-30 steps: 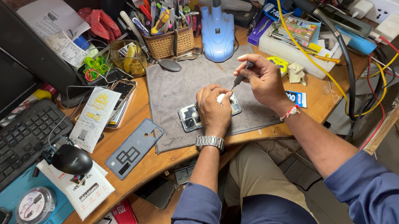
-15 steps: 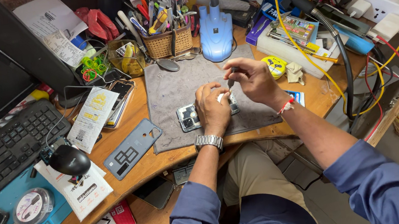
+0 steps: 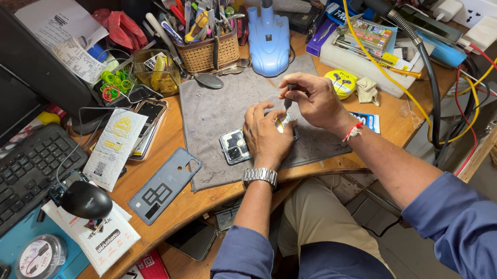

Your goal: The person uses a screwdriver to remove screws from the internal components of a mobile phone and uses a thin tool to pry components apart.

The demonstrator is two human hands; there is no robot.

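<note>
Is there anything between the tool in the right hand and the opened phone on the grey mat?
Nothing visible. The right hand holds the thin tool tip-down right over the phone, which the left hand steadies on the grey mat.

A wooden table (image 3: pixel 205 198) carries everything. At its middle lies a grey mat (image 3: pixel 225 113), with an opened phone (image 3: pixel 235 146) lying flat on it. Just left of the mat a grey phone back cover (image 3: pixel 165 184) lies on the bare wood, and beyond it a black mouse (image 3: pixel 85 200) rests on paper leaflets (image 3: pixel 102 237). A black keyboard (image 3: pixel 3 189) sits at the far left, touching a blue mat (image 3: pixel 10 257). Behind the grey mat stand a blue lamp (image 3: pixel 268 41) and a woven basket (image 3: pixel 208 52) full of tools. A yellow round tin (image 3: pixel 341 83) lies right of the mat.
</note>
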